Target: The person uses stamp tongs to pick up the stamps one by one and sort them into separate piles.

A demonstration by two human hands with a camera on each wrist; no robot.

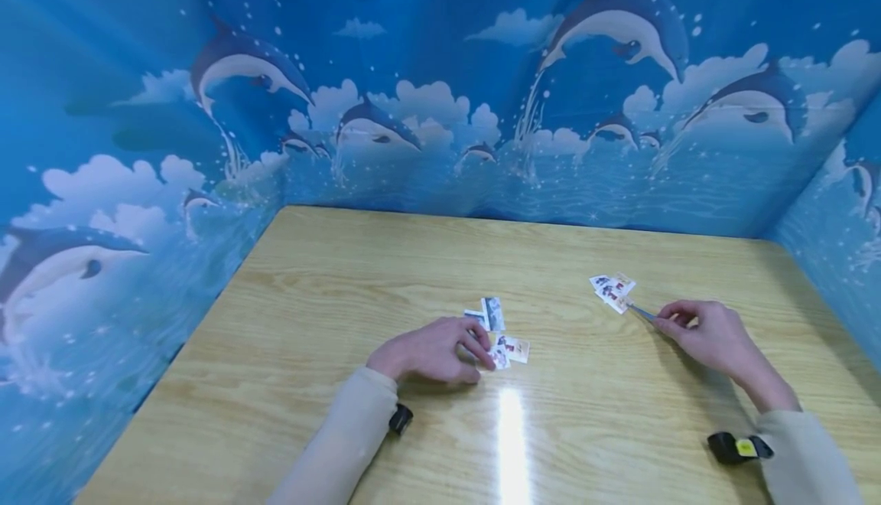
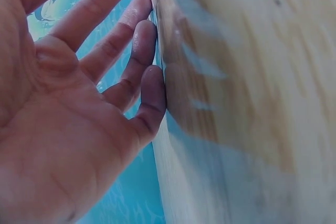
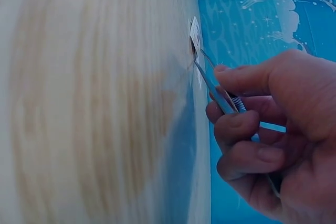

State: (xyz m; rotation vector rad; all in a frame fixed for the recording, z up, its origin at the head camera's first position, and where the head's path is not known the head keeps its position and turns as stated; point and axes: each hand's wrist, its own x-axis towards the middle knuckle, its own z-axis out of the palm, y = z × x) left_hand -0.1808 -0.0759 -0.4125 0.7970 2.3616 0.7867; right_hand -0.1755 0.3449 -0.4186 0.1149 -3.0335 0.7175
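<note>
Left hand (image 1: 440, 350): relaxed, fingers loosely bent beside the left cards (image 1: 519, 350).
Right hand (image 1: 709, 337): pinching tweezers (image 3: 216, 92).
Tweezers: tips at the right cards (image 1: 611, 296) — long axis slanting forward-left.
Bench (image 1: 385, 275): far edge beyond both clusters — broad wood between.

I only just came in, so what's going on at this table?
A person's right hand holds tweezers, their tips at a small cluster of picture cards. The left hand rests on the table, partly covering a second group of cards.
</note>
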